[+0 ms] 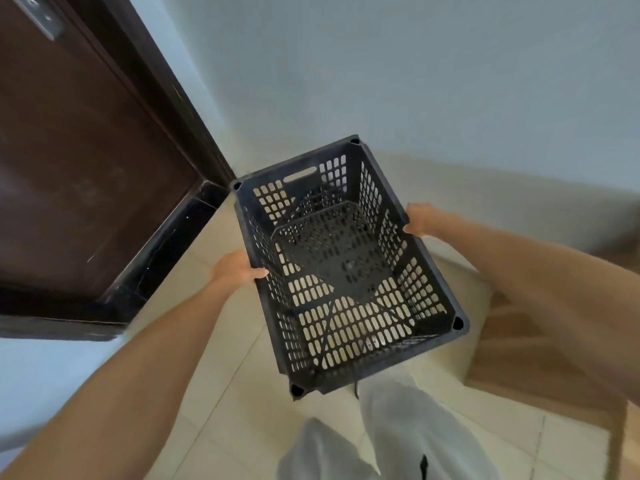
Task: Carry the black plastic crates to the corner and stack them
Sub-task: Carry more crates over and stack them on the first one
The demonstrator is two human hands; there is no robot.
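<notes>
Now both hands hold one black crate [346, 265] in the air over the tiled floor [221, 393], open side up, tilted. Left hand [235, 270] is clamped on its left long rim, right hand [424, 220] on the right long rim. Crate sits between the hands, near the door [79, 150] and the wall [415, 71].

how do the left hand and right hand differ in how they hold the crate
The left hand grips the crate on its left long rim, nearer the person; the right hand grips the right long rim, farther away. The left thumb hooks over the rim, while the right hand's fingers are hidden outside. Both hold it off the floor.
</notes>
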